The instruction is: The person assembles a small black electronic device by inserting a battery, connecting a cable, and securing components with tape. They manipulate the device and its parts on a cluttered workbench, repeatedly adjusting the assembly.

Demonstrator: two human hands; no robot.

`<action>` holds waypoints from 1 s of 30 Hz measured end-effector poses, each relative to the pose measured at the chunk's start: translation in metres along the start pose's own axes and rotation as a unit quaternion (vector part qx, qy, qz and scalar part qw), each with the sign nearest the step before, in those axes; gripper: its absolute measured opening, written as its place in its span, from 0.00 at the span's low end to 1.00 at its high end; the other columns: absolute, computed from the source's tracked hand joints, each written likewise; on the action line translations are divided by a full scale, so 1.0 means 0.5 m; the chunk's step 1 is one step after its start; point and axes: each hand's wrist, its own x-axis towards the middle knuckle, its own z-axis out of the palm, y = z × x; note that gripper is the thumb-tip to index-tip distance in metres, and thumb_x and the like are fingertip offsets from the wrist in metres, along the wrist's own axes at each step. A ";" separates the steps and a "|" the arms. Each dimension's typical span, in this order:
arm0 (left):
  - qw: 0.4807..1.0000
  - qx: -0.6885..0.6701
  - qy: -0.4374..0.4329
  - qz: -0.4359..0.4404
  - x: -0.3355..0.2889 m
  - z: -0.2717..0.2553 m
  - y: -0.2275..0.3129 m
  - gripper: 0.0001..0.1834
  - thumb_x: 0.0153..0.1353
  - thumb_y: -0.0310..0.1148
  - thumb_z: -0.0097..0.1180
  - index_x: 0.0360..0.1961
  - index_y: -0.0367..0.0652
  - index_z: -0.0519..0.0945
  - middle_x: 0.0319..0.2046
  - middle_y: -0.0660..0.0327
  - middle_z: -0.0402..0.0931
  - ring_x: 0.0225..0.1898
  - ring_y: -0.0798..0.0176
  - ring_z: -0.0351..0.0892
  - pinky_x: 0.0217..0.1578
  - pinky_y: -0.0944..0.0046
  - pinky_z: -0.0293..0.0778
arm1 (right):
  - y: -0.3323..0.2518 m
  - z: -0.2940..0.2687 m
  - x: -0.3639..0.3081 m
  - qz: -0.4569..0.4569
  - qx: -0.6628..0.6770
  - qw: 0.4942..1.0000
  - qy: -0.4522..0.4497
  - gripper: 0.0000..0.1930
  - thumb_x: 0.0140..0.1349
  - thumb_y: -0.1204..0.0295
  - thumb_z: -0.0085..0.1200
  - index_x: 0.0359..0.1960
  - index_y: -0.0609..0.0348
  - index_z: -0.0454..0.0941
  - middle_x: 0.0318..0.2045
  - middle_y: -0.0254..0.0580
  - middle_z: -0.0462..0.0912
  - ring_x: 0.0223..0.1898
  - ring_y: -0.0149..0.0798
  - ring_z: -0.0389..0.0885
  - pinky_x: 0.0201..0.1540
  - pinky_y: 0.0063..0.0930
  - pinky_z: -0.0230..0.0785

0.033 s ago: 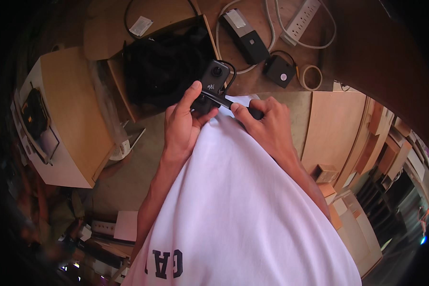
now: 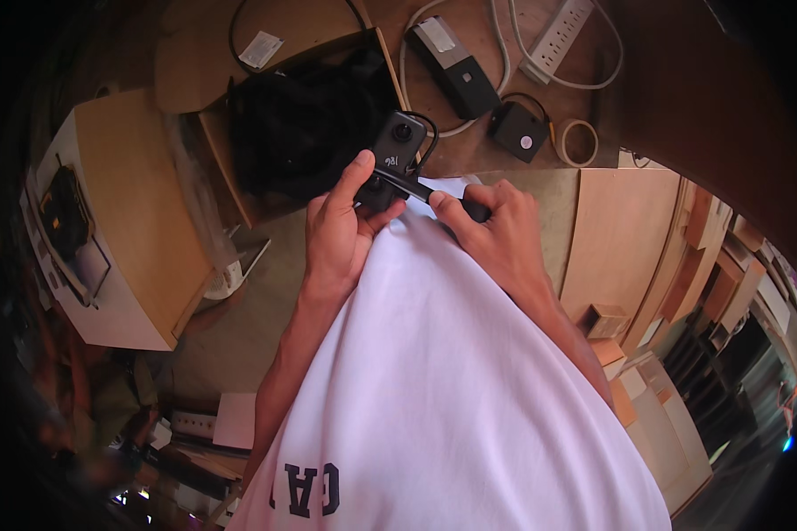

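My left hand point(image 2: 338, 234) is closed around a black camera point(image 2: 399, 140) with a round lens and pale handwritten marks, the thumb lying along its left edge. A thin black cable point(image 2: 435, 142) loops off the camera's right side. My right hand point(image 2: 503, 232) grips a slim black tool with a thicker handle point(image 2: 476, 211) between thumb and fingers. The tool's thin shaft crosses the camera's lower part and reaches toward my left thumb. Its tip cannot be made out. Below both hands, my white shirt point(image 2: 452, 354) fills the view.
An open cardboard box point(image 2: 394, 66) with dark contents stands behind my left hand. On the brown table lie a black-and-grey device point(image 2: 456, 75), a small black box point(image 2: 517, 133), a tape roll point(image 2: 596, 143) and a white power strip point(image 2: 558, 40). Wooden boards point(image 2: 620, 248) are at right.
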 end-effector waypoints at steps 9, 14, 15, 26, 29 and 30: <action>0.998 -0.011 -0.061 0.003 0.017 -0.005 0.012 0.20 0.75 0.41 0.72 0.50 0.31 0.87 0.44 0.54 0.88 0.43 0.61 0.91 0.43 0.62 0.95 | 0.012 0.011 0.006 0.066 0.079 0.995 -0.003 0.27 0.66 0.47 0.68 0.24 0.61 0.89 0.16 0.48 0.78 0.31 0.50 0.77 0.41 0.50 0.64; 0.995 -0.020 -0.092 -0.019 0.009 -0.014 0.025 0.20 0.73 0.39 0.74 0.52 0.31 0.86 0.49 0.53 0.87 0.48 0.60 0.90 0.48 0.61 0.95 | 0.022 0.031 0.000 0.011 0.056 0.997 0.058 0.29 0.65 0.45 0.71 0.23 0.63 0.86 0.19 0.46 0.81 0.32 0.51 0.78 0.42 0.50 0.64; 0.995 -0.023 -0.095 -0.022 0.009 -0.015 0.026 0.20 0.73 0.38 0.74 0.53 0.32 0.85 0.50 0.53 0.86 0.49 0.60 0.90 0.48 0.61 0.95 | 0.021 0.033 -0.001 -0.002 0.050 0.996 0.070 0.29 0.65 0.45 0.72 0.23 0.63 0.85 0.20 0.46 0.81 0.33 0.51 0.78 0.43 0.49 0.64; 0.989 0.012 -0.137 -0.060 0.018 -0.036 0.029 0.21 0.73 0.39 0.74 0.60 0.40 0.83 0.52 0.58 0.85 0.54 0.62 0.85 0.61 0.55 0.86 | 0.006 0.036 0.014 -0.051 -0.067 0.977 0.195 0.38 0.47 0.35 0.81 0.16 0.58 0.75 0.20 0.32 0.76 0.39 0.45 0.72 0.51 0.48 0.59; 0.988 0.017 -0.144 -0.053 0.017 -0.035 0.021 0.23 0.74 0.41 0.73 0.61 0.40 0.82 0.55 0.57 0.83 0.55 0.62 0.85 0.62 0.56 0.86 | 0.007 0.033 0.022 -0.068 -0.102 0.967 0.221 0.38 0.46 0.35 0.82 0.16 0.58 0.76 0.20 0.31 0.76 0.39 0.45 0.71 0.51 0.47 0.58; 0.988 0.015 -0.141 -0.054 0.018 -0.034 0.020 0.24 0.74 0.41 0.73 0.62 0.40 0.81 0.56 0.56 0.83 0.56 0.62 0.85 0.62 0.56 0.86 | 0.006 0.032 0.022 -0.077 -0.110 0.964 0.228 0.37 0.47 0.35 0.82 0.16 0.57 0.76 0.20 0.31 0.76 0.39 0.45 0.70 0.51 0.47 0.58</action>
